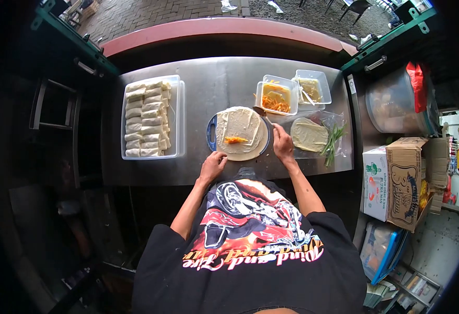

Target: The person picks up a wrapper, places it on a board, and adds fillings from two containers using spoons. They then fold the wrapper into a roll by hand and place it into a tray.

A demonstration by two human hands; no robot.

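Observation:
A round stack of thin wrappers (249,124) lies on a blue-rimmed cutting board (211,138). On the top wrapper sits a small heap of orange shredded filling (235,140). My left hand (214,165) is at the near left edge of the board, its fingers curled together by the wrapper edge; whether they pinch it is hidden. In my right hand (283,143) is the handle of a spoon (261,111), its dark bowl over the far right edge of the wrappers. Right of this hand, more wrappers (309,134) lie on clear plastic.
Rolled spring rolls fill a plastic tub (178,125) at the left. Behind my right hand stand a container of orange shreds (276,99) and one of pale filling (313,88). Green stalks (334,142) lie at the right. Cardboard boxes (403,183) stand beyond the steel counter (208,78).

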